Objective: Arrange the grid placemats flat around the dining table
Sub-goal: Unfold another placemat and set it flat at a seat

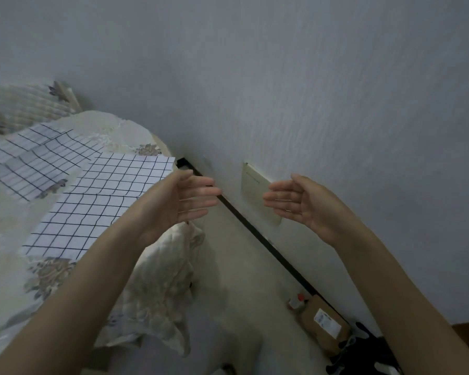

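Home dining rm: floral tablecloth [98, 125].

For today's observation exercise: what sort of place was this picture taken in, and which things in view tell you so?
Probably a dining corner in a home. A round table with a floral tablecloth stands by a plain wall, grid placemats lie on it, and a cardboard parcel sits on the floor. Both hands, left hand and right hand, are empty.

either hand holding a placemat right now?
No: the left hand and right hand are open in mid-air, off the placemats.
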`<control>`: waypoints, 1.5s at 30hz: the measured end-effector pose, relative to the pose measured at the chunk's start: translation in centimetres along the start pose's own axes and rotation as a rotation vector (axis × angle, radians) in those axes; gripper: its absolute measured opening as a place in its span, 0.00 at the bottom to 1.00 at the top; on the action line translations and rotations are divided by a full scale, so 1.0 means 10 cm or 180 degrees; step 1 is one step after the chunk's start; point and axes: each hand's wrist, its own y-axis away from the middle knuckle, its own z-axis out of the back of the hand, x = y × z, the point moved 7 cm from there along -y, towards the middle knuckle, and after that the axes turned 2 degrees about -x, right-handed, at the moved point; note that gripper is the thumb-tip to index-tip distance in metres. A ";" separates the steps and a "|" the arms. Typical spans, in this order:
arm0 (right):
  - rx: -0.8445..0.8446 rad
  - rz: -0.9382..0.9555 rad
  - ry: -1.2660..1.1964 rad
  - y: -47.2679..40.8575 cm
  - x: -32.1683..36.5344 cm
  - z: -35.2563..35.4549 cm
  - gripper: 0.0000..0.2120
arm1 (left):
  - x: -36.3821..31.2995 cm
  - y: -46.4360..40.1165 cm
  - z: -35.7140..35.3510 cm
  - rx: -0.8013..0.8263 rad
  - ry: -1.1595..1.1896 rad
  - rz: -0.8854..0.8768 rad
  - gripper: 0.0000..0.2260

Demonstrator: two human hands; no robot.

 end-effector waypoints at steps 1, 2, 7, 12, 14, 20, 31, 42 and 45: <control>0.0063 -0.0018 0.0045 -0.12 0.03 -0.03 0.21 | -0.03 -0.07 0.05 -0.0036 0.0021 -0.0003 0.17; 0.0125 -0.0039 0.0080 -0.25 0.07 -0.06 0.22 | -0.05 -0.15 0.09 -0.0073 0.0049 -0.0004 0.18; 0.0420 -0.0097 0.0160 -0.86 0.24 -0.12 0.21 | -0.18 -0.53 0.22 -0.0309 0.0045 -0.0026 0.18; 0.0655 -0.0197 0.0132 -1.61 0.47 0.03 0.21 | -0.44 -1.09 0.21 -0.0594 0.0142 -0.0080 0.17; 0.0723 -0.0187 0.0155 -1.88 0.63 0.11 0.21 | -0.56 -1.30 0.18 -0.0675 0.0143 -0.0094 0.17; 0.0957 -0.0157 0.0145 -2.64 1.10 0.29 0.21 | -0.84 -1.81 0.12 -0.0980 0.0320 -0.0124 0.17; 0.1442 -0.0318 0.0171 -3.55 1.25 0.02 0.21 | -1.01 -2.27 0.37 -0.1624 0.0499 -0.0092 0.17; 0.1750 -0.0318 0.0353 -4.51 1.45 -0.72 0.22 | -1.21 -2.84 1.21 -0.1770 0.1063 -0.0136 0.18; 0.1857 -0.0299 0.0461 -4.80 1.58 -1.06 0.22 | -1.34 -3.02 1.52 -0.1836 0.1113 -0.0178 0.18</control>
